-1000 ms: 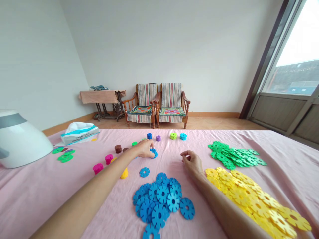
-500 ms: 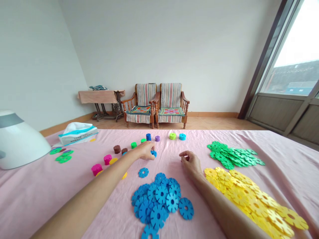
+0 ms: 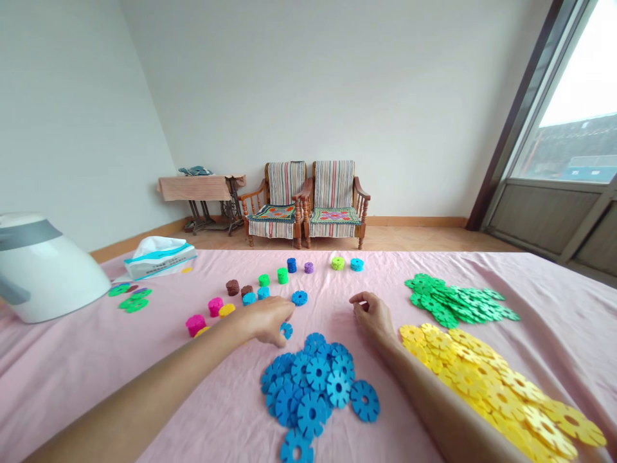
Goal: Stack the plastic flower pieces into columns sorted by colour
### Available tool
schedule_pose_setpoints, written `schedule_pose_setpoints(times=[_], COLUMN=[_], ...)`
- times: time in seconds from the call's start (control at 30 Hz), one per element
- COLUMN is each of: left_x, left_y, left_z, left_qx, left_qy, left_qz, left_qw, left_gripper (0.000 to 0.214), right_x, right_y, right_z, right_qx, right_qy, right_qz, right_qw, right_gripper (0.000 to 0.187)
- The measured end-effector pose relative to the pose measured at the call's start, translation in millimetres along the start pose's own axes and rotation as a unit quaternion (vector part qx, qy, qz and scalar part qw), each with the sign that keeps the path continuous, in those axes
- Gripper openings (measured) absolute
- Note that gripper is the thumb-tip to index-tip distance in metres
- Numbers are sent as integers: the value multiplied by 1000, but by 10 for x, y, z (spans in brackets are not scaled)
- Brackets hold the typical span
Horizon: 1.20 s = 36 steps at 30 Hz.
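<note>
My left hand (image 3: pixel 274 319) is low over the pink cloth, with its thumb and fingertips closed around the edge of a blue notched disc (image 3: pixel 287 330). Its fingers partly cover that disc. Just beyond it lies another blue disc (image 3: pixel 299 298), flat and apart from the hand. A loose pile of blue discs (image 3: pixel 315 376) spreads nearer to me. My right hand (image 3: pixel 373 316) rests on the cloth to the right, fingers loosely curled and thumb a little apart, with nothing visible in them.
Several small disc stacks stand left and beyond, including pink (image 3: pixel 195 325), brown (image 3: pixel 232 287), green (image 3: pixel 282 275) and lime (image 3: pixel 337 263). Green discs (image 3: pixel 453 301) and yellow discs (image 3: pixel 486 379) lie right. A tissue pack (image 3: pixel 161 258) and white kettle (image 3: pixel 53 276) stand left.
My left hand has let go of the farther blue disc and come back towards me onto the nearer one. My right hand stays in place. The view has shifted slightly.
</note>
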State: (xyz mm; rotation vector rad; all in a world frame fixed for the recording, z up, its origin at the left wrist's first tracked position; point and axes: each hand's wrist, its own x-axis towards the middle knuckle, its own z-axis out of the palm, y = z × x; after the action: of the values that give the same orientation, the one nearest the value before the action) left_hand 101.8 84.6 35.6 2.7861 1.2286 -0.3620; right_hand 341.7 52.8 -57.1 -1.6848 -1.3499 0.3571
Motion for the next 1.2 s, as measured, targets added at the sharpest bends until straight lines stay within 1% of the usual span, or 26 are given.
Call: schedule_pose_setpoints(times=[0.17,0.4,0.5,0.6,0.7,0.83,0.9,1.03,1.2], left_x=[-11,-39,-56,-37,62,313,443,620,692], left_y=[79,185,185,141,56,-84,-140,-194,-190], left_z=[47,59,86,86,23,-107,-143,-118,-31], left_qx=[14,11,2,-12,-27,-40,-46,-53,-50], left_qy=[4,18,28,40,62,104,120,128,126], left_qz=[-14,-26,-22,-19,-24,-38,-44,-43,-29], left_qw=[1000,999,999,999,997,993,991,989,990], left_gripper=[21,26,27,28,29,26,26,27,22], right_x=[-4,-4,-3,-5,-8,-6,-1,6,1], right_y=[-17,-9,0,-3,-14,-15,-8,0,-20], right_z=[-9,-6,-2,-2,-4,-2,2,10,10], right_qx=[-9,-17,-16,-20,-23,-20,-15,0,2], right_qy=[-3,-5,-3,-2,-4,-4,-4,-5,0], right_qz=[-1,-5,-4,-7,-6,-8,-7,-6,-11], right_qw=[1000,1000,1000,1000,1000,1000,1000,1000,1000], right_gripper=[25,25,24,24,25,24,24,24,23])
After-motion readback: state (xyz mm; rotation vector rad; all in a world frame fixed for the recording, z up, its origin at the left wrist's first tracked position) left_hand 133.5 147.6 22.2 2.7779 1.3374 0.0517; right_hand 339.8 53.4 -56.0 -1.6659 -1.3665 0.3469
